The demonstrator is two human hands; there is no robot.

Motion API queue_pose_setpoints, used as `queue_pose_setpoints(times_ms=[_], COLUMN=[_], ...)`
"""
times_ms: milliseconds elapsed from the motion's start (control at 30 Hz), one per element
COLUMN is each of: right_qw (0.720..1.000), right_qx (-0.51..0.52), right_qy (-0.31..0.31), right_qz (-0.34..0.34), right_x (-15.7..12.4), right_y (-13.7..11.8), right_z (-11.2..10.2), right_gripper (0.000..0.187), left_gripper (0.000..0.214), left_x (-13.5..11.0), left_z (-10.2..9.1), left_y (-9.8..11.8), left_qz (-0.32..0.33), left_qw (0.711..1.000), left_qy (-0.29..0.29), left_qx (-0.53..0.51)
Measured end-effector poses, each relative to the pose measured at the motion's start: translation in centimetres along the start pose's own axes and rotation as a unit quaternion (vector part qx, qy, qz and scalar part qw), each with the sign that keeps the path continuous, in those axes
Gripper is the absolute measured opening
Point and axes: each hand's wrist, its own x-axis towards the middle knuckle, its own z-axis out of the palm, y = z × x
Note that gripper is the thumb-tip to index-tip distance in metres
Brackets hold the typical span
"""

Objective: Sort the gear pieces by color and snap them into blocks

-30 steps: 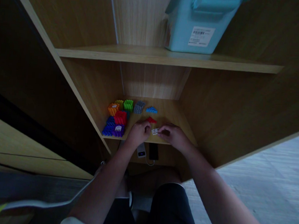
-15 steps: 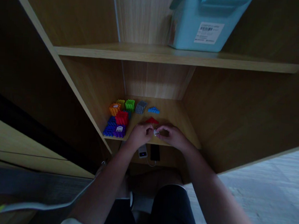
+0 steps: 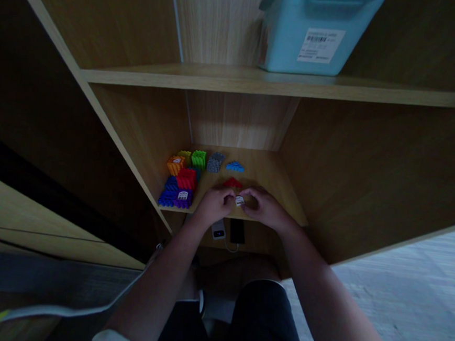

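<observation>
A small white toy window piece [image 3: 240,201] sits between the fingertips of both hands, just above the shelf's front edge. My right hand [image 3: 264,207] pinches its right side between thumb and forefinger. My left hand [image 3: 216,203] is closed, its curled fingertips at the piece's left edge. Just behind the fingers lies a red triangular roof-like piece [image 3: 233,182], partly covered by them. Farther back is a blue triangular piece [image 3: 235,166]. A purple block [image 3: 183,198] with a white window on it stands left of my left hand.
Stacked at the left are red blocks [image 3: 186,179], dark blue blocks [image 3: 168,193], orange blocks [image 3: 175,165] and green blocks [image 3: 199,159]. Grey pieces [image 3: 215,162] lie beside them. A light blue bin [image 3: 284,49] stands on the upper shelf. Below are a white device [image 3: 218,229] and a black phone-like slab [image 3: 237,231].
The white window piece has turned so that its barred face shows more plainly. Both hands stay in nearly the same place, and the whole view has shifted slightly.
</observation>
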Motion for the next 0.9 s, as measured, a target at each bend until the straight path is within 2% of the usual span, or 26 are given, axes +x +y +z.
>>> queue_pose_setpoints(times_ms=[367,700,800,900], right_qw=[1.0,1.0,0.999,0.996], right_qx=[0.016,0.015,0.032,0.066], right_qy=[-0.005,0.001,0.017,0.054], right_qz=[0.01,0.008,0.007,0.033], right_x=[0.24,0.24,0.17,0.03], right_y=[-0.1,-0.13,-0.09,0.03], right_z=[-0.12,0.01,0.03,0.02], right_gripper=[0.033,0.03,0.026,0.02], left_gripper=[0.022,0.023,0.024,0.024], left_x=[0.07,0.2,0.22,0.13], left_z=[-0.43,-0.55,-0.47,-0.33], left_y=[0.73,0.77,0.56,0.39], left_qz=[-0.017,-0.013,-0.014,-0.013], left_qw=[0.999,1.0,1.0,1.0], left_qy=[-0.027,-0.025,-0.011,0.004], left_qx=[0.011,0.007,0.009,0.016])
